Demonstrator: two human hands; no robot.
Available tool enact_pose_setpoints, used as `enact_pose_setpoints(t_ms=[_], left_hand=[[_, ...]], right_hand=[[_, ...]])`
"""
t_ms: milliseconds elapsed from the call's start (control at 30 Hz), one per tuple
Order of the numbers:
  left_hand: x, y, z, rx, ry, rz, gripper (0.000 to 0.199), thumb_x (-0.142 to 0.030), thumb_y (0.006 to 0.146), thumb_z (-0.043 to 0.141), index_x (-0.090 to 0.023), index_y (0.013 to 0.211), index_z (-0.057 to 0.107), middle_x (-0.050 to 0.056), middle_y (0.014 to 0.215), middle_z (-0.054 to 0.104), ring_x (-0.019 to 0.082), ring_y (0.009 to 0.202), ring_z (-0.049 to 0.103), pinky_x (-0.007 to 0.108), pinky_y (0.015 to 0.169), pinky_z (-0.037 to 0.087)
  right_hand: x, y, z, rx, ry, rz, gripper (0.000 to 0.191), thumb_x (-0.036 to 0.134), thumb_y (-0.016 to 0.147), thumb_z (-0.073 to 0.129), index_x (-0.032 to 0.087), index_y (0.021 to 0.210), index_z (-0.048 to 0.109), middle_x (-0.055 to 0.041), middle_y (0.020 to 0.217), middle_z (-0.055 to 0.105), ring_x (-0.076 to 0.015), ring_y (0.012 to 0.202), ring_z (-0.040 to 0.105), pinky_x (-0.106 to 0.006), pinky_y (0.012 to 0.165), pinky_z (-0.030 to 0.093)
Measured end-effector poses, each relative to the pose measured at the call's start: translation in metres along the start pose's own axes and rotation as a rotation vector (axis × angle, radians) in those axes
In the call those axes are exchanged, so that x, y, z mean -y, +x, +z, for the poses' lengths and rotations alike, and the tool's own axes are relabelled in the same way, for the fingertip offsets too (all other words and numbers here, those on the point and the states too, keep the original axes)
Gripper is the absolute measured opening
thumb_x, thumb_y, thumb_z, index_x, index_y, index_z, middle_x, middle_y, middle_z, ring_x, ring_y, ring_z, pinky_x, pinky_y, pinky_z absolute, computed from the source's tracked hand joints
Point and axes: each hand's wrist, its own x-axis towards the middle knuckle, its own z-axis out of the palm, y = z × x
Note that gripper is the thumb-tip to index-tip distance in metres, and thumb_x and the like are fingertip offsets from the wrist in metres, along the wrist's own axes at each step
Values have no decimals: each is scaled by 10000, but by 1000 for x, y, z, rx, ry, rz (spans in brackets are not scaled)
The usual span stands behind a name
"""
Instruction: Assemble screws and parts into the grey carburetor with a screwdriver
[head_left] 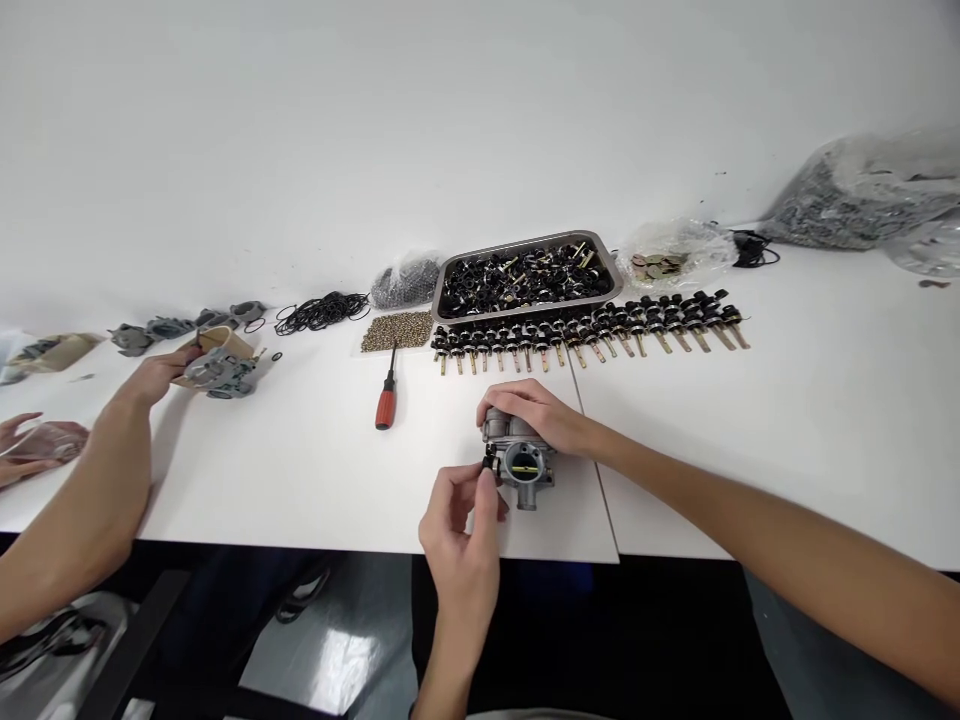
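A grey metal carburetor (pixel 529 470) rests on the white table near its front edge, its round bore facing me. Wrapped over its upper part, my right hand (pixel 529 408) grips the body. My left hand (pixel 469 510) pinches a small black fitting (pixel 490 460) at the carburetor's left side; the fingertips hide part of it. Behind the carburetor, several black parts with brass-coloured stems (pixel 592 335) stand in rows. A red-handled screwdriver (pixel 386 400) lies to the left.
A metal tray (pixel 525 318) of black parts stands at the back, beside brass screws (pixel 397 330) and black rings (pixel 322 312). Plastic bags (pixel 679 255) lie at right. On the left, a co-worker's hand (pixel 161 375) holds another carburetor (pixel 221 370); another person's hands (pixel 26 450) are beyond.
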Motion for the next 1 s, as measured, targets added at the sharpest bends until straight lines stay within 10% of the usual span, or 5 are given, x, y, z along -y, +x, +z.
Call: enact_pose_setpoints(t_ms=[233, 1000], left_hand=[[-1, 22, -17, 272, -233, -148, 272, -447, 821, 720, -183, 815, 655, 10, 585, 649, 129, 520, 588, 316, 688, 508], [-8, 40, -35, 343, -1, -134, 267, -376, 761, 765, -126, 851, 739, 34, 584, 652, 105, 542, 578, 234, 560, 486]], right_hand=[[1, 1, -3, 46, 0, 2, 435, 497, 987, 477, 134, 862, 682, -56, 840, 655, -131, 721, 571, -253, 691, 438], [2, 1, -3, 70, -34, -38, 395, 442, 1002, 496, 121, 867, 682, -54, 847, 650, -134, 761, 576, -256, 726, 433]])
